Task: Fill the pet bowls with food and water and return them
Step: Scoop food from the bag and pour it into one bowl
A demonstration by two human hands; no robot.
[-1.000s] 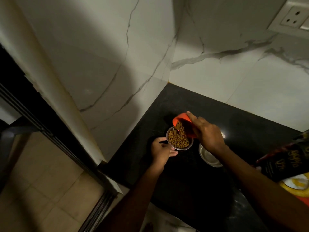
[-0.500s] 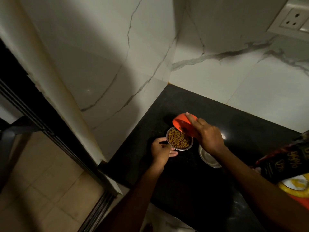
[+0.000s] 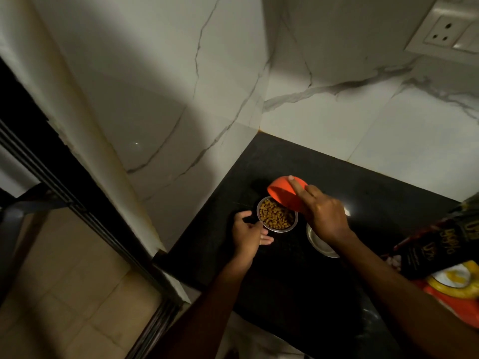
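Steadying the food bowl with the left hand, thumb on the near rim and fingers tucked by the side, a pinch on the edge. Sits on the black counter, close to the wall corner. Holds a heap of brown food bits, almost up to the rim.

Just above and behind, tipped mouth-down toward the bowl: the orange cup. No bits seen falling, so likely poured out by now. Wrapped round the cup from the right: the right hand, 1 finger stretched along the cup's bottom, the others curled on it.

Under that wrist, just beside the food bowl: a second steel bowl, partly hidden, looking bare and dry inside as far as can be told. At the far right, leaning: a dark food bag.

So, by the look of things: 1 of 2 bowls filled with food, or nearly. Left to do: put the cup down, get water into the second steel bowl, carry both bowls back to their spot. No tap or water in sight.
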